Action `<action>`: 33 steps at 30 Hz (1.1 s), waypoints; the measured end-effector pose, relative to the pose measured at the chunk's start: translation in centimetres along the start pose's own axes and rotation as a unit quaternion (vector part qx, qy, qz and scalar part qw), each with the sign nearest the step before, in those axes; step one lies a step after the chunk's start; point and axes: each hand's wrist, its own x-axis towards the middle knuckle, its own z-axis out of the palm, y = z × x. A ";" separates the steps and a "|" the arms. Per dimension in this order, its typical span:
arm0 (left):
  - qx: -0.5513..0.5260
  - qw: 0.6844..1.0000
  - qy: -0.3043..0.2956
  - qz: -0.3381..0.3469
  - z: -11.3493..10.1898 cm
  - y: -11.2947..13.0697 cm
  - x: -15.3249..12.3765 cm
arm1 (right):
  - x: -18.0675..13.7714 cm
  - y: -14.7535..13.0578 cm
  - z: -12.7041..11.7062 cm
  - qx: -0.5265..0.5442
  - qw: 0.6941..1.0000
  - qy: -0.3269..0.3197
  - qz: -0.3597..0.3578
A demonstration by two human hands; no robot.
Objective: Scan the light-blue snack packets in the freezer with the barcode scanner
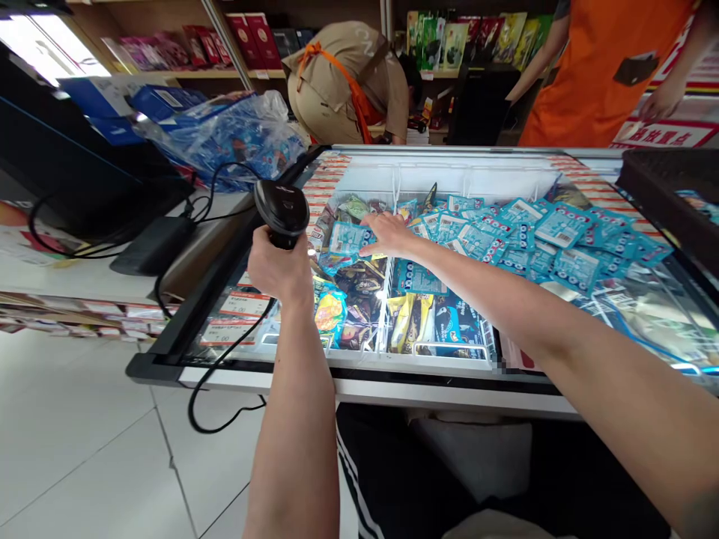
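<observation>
My left hand (278,271) is wrapped round the handle of a black barcode scanner (282,203), held upright over the left end of a chest freezer (393,383). A black cable (194,408) loops down below that hand. Stretched across the freezer, my right hand (392,233) has its fingers apart, palm down. Its fingertips are at the edge of a light-blue packet (344,238); whether they press on it, I cannot tell. A heap of similar blue packets (494,232) spreads out to the right, under and beyond my forearm.
Below the glass, wire baskets (383,303) hold colourful wrapped goods. Plastic-wrapped goods (236,138) and a black device (151,243) with cables stand left. Behind the freezer, one person (348,82) bends over and another, in an orange apron (601,75), stands. A dark tray (663,176) is at right.
</observation>
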 end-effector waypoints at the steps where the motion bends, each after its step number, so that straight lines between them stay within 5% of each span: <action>1: -0.003 1.000 -0.009 0.010 0.0 0.2 -0.1 | -0.2 0.2 -0.4 0.019 1.000 0.020 0.006; 5: -0.006 0.995 -0.077 0.068 0.2 1.4 -0.8 | -1.9 2.4 -2.5 0.095 0.988 0.117 0.028; 11: -0.023 0.952 -0.178 0.248 1.2 2.7 -2.4 | -6.6 9.7 -6.1 0.125 0.961 0.236 0.069; 19: -0.030 0.892 -0.219 0.395 1.7 4.2 -4.4 | -10.2 14.4 -6.0 0.120 0.972 0.191 0.070; 33: -0.015 0.868 -0.252 0.428 2.1 4.7 -5.3 | -10.2 15.0 -5.1 0.108 0.977 0.178 0.053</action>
